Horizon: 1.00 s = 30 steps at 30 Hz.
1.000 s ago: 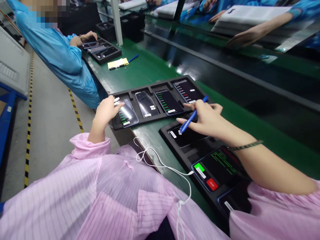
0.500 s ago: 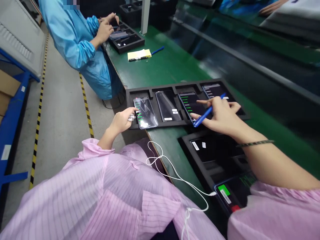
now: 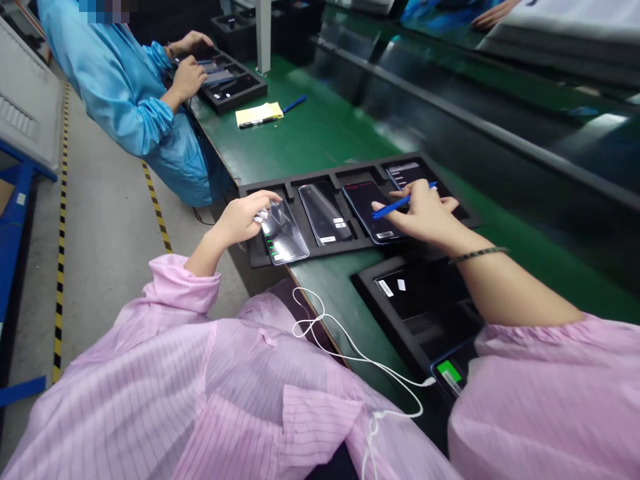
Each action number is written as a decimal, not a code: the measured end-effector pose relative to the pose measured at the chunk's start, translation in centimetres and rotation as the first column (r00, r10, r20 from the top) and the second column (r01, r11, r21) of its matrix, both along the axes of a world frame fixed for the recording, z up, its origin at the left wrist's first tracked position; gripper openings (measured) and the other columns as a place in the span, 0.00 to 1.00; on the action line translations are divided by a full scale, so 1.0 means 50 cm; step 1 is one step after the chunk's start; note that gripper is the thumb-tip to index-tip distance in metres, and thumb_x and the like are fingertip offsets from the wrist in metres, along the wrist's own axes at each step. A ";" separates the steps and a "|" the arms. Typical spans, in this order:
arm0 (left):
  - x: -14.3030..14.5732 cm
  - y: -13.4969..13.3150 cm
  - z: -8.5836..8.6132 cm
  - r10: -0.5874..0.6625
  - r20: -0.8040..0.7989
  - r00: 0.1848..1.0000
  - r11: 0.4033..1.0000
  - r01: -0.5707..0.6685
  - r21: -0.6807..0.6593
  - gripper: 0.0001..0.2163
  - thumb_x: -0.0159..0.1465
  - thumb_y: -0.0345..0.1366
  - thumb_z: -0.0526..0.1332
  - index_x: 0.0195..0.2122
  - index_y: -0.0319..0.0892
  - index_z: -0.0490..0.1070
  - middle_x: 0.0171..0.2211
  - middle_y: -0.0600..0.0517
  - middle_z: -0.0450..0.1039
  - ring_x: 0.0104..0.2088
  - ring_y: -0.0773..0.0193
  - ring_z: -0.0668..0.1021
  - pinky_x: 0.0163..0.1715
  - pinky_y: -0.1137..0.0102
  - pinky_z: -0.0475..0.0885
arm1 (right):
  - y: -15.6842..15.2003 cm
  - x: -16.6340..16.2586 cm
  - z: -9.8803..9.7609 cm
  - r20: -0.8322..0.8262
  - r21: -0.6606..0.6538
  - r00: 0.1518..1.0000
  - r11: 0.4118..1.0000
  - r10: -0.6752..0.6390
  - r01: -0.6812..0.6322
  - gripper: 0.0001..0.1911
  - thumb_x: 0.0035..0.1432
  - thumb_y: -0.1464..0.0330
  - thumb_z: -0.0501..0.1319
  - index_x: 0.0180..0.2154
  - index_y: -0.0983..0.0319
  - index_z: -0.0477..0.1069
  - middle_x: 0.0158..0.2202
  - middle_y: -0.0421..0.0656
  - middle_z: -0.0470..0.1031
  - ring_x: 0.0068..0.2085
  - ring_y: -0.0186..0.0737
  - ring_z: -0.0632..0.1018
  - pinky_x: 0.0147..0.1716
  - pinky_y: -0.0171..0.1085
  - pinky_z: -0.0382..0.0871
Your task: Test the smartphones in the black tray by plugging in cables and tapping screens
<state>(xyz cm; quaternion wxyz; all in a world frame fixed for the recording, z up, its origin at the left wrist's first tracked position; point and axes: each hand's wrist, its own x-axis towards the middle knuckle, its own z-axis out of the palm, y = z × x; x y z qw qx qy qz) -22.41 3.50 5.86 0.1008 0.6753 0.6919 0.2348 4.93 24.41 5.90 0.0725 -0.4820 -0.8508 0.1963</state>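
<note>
My left hand is over the leftmost smartphone, index finger stretched across the upper part of its screen. Small white pieces are tucked in its curled fingers; their kind is too small to tell. My right hand is closed round a blue pen, over the third smartphone, whose dark screen shows red text at the top. Between them lies another smartphone with white labels. A fourth smartphone is partly hidden behind my right hand. All are in a black foam tray.
A second black tray holds more phones; a white cable plugs into one. Farther along the green table lie a yellow notepad and pens. A co-worker in blue handles phones in another tray.
The third phone's screen went from green lines to dark with red text. My left index finger moved up the left phone's screen. My right fingers drew back slightly, and the view shifted.
</note>
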 end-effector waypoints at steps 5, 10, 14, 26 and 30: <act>-0.020 0.068 0.015 -0.277 -0.001 0.961 0.951 0.274 -0.143 0.19 0.54 0.27 0.56 0.47 0.42 0.73 0.55 0.45 0.77 0.53 0.54 0.79 0.54 0.64 0.71 | 0.020 -0.017 -0.019 0.044 -0.012 0.997 0.998 -0.059 0.060 0.29 0.54 0.41 0.59 0.40 0.58 0.56 0.50 0.58 0.74 0.56 0.64 0.72 0.58 0.58 0.56; -0.032 0.050 0.042 -0.470 -0.053 0.881 0.839 0.427 -0.337 0.28 0.50 0.36 0.61 0.55 0.42 0.71 0.66 0.43 0.67 0.55 0.47 0.78 0.50 0.64 0.72 | 0.010 -0.025 -0.025 0.158 0.069 0.985 0.996 -0.069 0.059 0.40 0.48 0.37 0.64 0.47 0.62 0.62 0.47 0.59 0.72 0.55 0.68 0.71 0.57 0.59 0.57; -0.015 0.041 0.062 -0.518 -0.252 0.818 0.802 0.361 -0.477 0.26 0.49 0.35 0.63 0.52 0.42 0.72 0.70 0.44 0.60 0.40 0.51 0.82 0.37 0.64 0.71 | 0.004 -0.032 -0.025 0.137 0.080 0.988 0.995 -0.064 0.053 0.44 0.47 0.37 0.65 0.50 0.64 0.61 0.48 0.58 0.71 0.57 0.70 0.69 0.58 0.64 0.53; 0.013 0.072 0.077 -0.684 -0.437 0.584 0.713 0.409 -0.570 0.26 0.54 0.34 0.63 0.55 0.40 0.73 0.67 0.41 0.65 0.37 0.51 0.82 0.31 0.62 0.69 | 0.003 -0.050 -0.034 0.163 0.116 0.981 0.989 -0.108 0.089 0.48 0.46 0.43 0.68 0.56 0.67 0.58 0.50 0.63 0.71 0.57 0.74 0.68 0.58 0.66 0.51; 0.014 0.076 0.079 -0.697 -0.474 0.538 0.705 0.396 -0.588 0.25 0.54 0.34 0.63 0.55 0.39 0.72 0.67 0.42 0.65 0.37 0.52 0.83 0.30 0.62 0.69 | -0.010 -0.039 -0.012 0.116 0.128 0.988 0.988 -0.099 0.084 0.47 0.47 0.41 0.67 0.55 0.67 0.59 0.51 0.63 0.72 0.57 0.72 0.69 0.59 0.64 0.49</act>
